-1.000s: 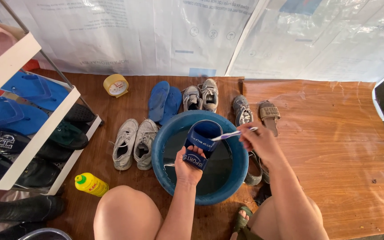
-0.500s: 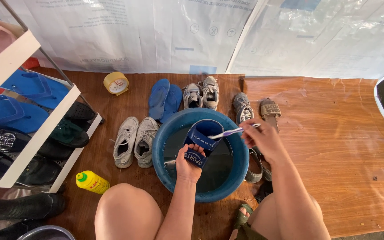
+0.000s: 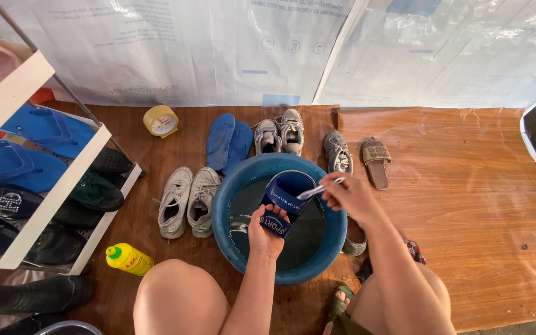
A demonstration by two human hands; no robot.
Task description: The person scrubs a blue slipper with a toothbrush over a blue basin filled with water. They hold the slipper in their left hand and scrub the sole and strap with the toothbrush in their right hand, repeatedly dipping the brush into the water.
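Observation:
A round blue basin (image 3: 231, 186) with dark water sits on the wooden floor between my knees. My left hand (image 3: 265, 231) grips a dark blue slide sandal (image 3: 285, 197) by its sole, held over the basin with the strap toward me. My right hand (image 3: 350, 195) holds a small brush with a pale handle (image 3: 316, 189), its head against the sandal's strap.
White sneakers (image 3: 187, 200), blue flip-flops (image 3: 228, 140), grey sneakers (image 3: 280, 131), another grey shoe (image 3: 337, 152) and a brown sandal (image 3: 376, 160) lie beyond the basin. A shoe rack (image 3: 38, 180) stands left, a yellow bottle (image 3: 128, 258) by it, a tape roll (image 3: 160, 120) behind.
The sandal and both hands have shifted slightly over the basin, with the brush staying at the strap.

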